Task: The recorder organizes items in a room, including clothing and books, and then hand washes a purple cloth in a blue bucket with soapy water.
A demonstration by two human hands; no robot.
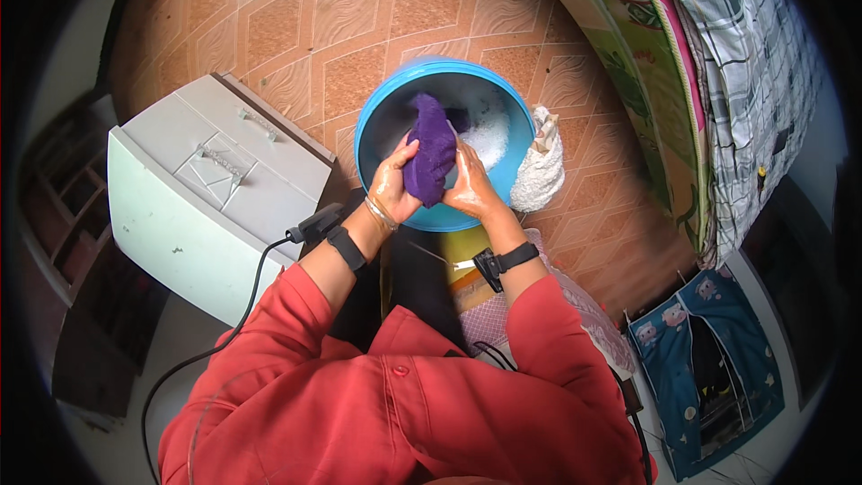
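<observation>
Between my two hands is a bunched purple cloth [430, 157], held over the near part of a round blue tub [366, 117]. My left hand [395, 183] grips its left side, fingers wrapped onto it. On the other side my right hand [470, 183] presses against the cloth, wet and with bits of foam on the skin. White suds [489, 139] float inside the tub, with a dark patch of fabric beside them. A whitish, textured cloth [539, 171] hangs over the tub's right rim.
A pale drawer cabinet [189, 189] stands close on the left. To the right are a green-edged mattress [628, 63] and a checked cloth [727, 81]. A blue fabric organiser [664, 368] sits at lower right. A black cable [247, 310] runs along my left arm. The floor is patterned tile [350, 18].
</observation>
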